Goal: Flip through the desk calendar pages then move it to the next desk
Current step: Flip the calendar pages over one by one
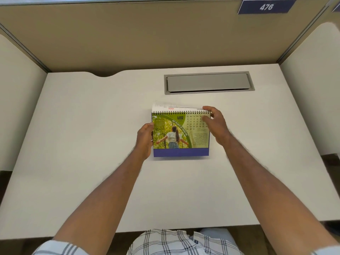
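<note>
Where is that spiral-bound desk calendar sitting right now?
The spiral-bound desk calendar stands near the middle of the white desk, just in front of the grey cable hatch, between the left hand and right hand.

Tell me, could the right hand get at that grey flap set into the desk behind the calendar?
Probably yes. The right hand is at the calendar's top corner, and only bare desk lies between it and the flap.

I see a white worktop (92,144) boxed in by beige partitions (128,37) at the back and white side panels (16,92). A grey cable hatch (208,82) is set into its far right. A blue plate (266,6) reads 476. Light is even.
</note>
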`<action>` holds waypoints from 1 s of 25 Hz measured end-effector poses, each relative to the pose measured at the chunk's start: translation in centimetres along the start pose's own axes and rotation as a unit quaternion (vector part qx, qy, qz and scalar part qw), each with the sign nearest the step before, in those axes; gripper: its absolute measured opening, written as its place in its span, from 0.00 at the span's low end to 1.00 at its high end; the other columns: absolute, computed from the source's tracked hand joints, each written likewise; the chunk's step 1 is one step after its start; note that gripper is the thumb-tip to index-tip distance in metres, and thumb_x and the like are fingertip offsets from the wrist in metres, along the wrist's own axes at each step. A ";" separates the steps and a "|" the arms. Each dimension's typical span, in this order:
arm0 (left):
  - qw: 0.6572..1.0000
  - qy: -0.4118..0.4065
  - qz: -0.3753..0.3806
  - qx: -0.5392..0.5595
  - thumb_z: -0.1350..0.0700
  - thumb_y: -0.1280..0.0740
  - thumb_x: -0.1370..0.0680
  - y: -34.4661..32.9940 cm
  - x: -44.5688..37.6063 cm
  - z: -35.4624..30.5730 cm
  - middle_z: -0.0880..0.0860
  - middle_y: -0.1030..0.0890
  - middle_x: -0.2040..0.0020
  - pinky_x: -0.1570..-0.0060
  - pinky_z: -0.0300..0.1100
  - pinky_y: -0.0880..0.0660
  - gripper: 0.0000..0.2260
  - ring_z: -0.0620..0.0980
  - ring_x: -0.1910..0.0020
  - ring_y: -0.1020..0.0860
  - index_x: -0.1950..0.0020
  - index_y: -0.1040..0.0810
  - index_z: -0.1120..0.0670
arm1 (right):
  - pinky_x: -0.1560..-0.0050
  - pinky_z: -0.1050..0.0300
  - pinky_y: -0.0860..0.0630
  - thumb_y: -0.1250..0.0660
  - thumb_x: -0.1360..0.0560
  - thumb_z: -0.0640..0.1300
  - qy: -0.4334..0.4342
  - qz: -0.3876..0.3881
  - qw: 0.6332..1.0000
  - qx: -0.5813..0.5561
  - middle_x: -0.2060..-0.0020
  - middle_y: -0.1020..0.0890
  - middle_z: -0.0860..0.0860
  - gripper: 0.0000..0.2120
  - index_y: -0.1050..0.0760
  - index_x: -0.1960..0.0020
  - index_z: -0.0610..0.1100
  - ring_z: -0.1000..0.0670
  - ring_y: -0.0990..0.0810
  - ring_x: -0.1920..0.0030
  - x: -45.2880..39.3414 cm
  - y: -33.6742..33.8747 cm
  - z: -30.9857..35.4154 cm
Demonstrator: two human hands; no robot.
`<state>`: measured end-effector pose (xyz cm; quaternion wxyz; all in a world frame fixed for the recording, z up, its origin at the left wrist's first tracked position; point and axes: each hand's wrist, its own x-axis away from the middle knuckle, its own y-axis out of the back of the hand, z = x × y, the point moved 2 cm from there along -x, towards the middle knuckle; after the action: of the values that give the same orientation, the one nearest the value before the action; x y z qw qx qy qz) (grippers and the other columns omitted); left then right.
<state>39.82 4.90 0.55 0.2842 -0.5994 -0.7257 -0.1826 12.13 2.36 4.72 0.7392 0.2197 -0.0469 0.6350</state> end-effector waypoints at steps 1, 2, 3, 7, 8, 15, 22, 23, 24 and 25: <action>1.000 -0.001 -0.001 -0.003 0.49 0.37 0.16 0.0 0.0 0.0 0.60 0.21 0.46 0.41 0.55 0.25 0.09 0.56 0.47 0.24 0.44 0.20 0.50 | 0.45 0.52 0.20 0.35 0.18 0.41 -0.006 -0.005 1.000 0.009 0.32 0.25 0.45 0.15 0.25 0.32 0.49 0.45 0.23 0.33 -0.2 0.1 -0.4; 1.000 -0.002 -0.003 -0.005 0.48 0.37 0.16 0.0 0.0 -0.1 0.58 0.23 0.48 0.43 0.54 0.27 0.09 0.56 0.47 0.26 0.46 0.20 0.50 | 0.41 0.48 0.20 0.34 0.18 0.42 -0.012 -0.006 1.000 0.014 0.32 0.24 0.44 0.13 0.25 0.34 0.48 0.44 0.25 0.32 -0.4 0.1 -0.7; 1.000 -0.003 -0.008 -0.004 0.48 0.37 0.16 0.0 0.0 -0.1 0.57 0.23 0.48 0.45 0.53 0.29 0.08 0.55 0.48 0.27 0.48 0.20 0.49 | 0.39 0.45 0.21 0.34 0.18 0.43 -0.018 -0.006 1.000 0.016 0.32 0.24 0.44 0.12 0.26 0.35 0.48 0.43 0.25 0.32 -0.4 0.2 -0.9; 0.999 -0.035 -0.037 -0.014 0.51 0.35 0.17 -0.3 0.0 0.1 0.59 0.23 0.46 0.49 0.52 0.29 0.07 0.55 0.48 0.27 0.53 0.20 0.50 | 0.45 0.53 0.20 0.33 0.18 0.43 -0.019 0.000 1.000 -0.015 0.41 0.18 0.45 0.12 0.27 0.37 0.43 0.45 0.19 0.40 -0.6 0.3 -1.3; 0.998 -0.044 -0.045 -0.021 0.52 0.34 0.17 -0.4 -0.1 0.1 0.59 0.23 0.42 0.46 0.53 0.27 0.07 0.54 0.46 0.26 0.54 0.21 0.50 | 0.48 0.57 0.21 0.32 0.19 0.43 -0.018 -0.003 1.000 -0.019 0.44 0.17 0.47 0.10 0.27 0.38 0.43 0.46 0.18 0.42 -0.6 0.3 -1.4; 1.000 -0.016 0.010 -0.012 0.55 0.36 0.16 0.0 -0.3 -0.4 0.54 0.19 0.49 0.45 0.55 0.23 0.06 0.53 0.48 0.23 0.52 0.21 0.50 | 0.56 0.60 0.21 0.34 0.18 0.45 -0.026 -0.027 0.999 -0.037 0.49 0.17 0.51 0.10 0.28 0.38 0.44 0.49 0.16 0.48 -0.2 -0.3 -2.2; 1.000 -0.016 0.011 -0.018 0.56 0.36 0.16 -0.2 -0.2 -0.4 0.53 0.18 0.50 0.42 0.59 0.22 0.06 0.55 0.50 0.21 0.49 0.20 0.51 | 0.38 0.48 0.20 0.35 0.20 0.35 -0.038 -0.122 0.992 -0.003 0.31 0.26 0.47 0.26 0.36 0.25 0.45 0.47 0.23 0.36 3.5 -1.1 -5.2; 1.000 -0.019 0.011 -0.019 0.56 0.36 0.16 -0.3 -0.1 -0.4 0.53 0.18 0.50 0.43 0.57 0.22 0.06 0.55 0.50 0.21 0.49 0.20 0.50 | 0.38 0.47 0.20 0.35 0.20 0.34 -0.034 -0.144 0.989 0.013 0.30 0.26 0.47 0.25 0.35 0.26 0.45 0.47 0.23 0.35 4.5 -1.4 -6.1; 0.999 -0.023 0.012 -0.021 0.56 0.36 0.16 -0.3 -0.1 -0.5 0.54 0.18 0.49 0.45 0.56 0.22 0.06 0.54 0.50 0.21 0.49 0.20 0.50 | 0.40 0.49 0.19 0.36 0.20 0.34 -0.031 -0.153 0.987 0.024 0.30 0.27 0.46 0.24 0.33 0.27 0.45 0.47 0.23 0.35 5.4 -1.8 -6.9; 0.999 -0.026 0.013 -0.022 0.56 0.36 0.16 -0.3 -0.1 -0.6 0.54 0.18 0.49 0.46 0.55 0.22 0.06 0.54 0.50 0.22 0.48 0.20 0.50 | 0.45 0.54 0.17 0.36 0.20 0.35 -0.030 -0.153 0.987 0.029 0.30 0.28 0.46 0.23 0.32 0.27 0.46 0.47 0.23 0.35 6.1 -2.2 -7.5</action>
<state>39.60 4.44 0.96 0.2542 -0.6192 -0.7210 -0.1794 13.83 10.64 -0.47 0.8192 0.2646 -0.0170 0.5085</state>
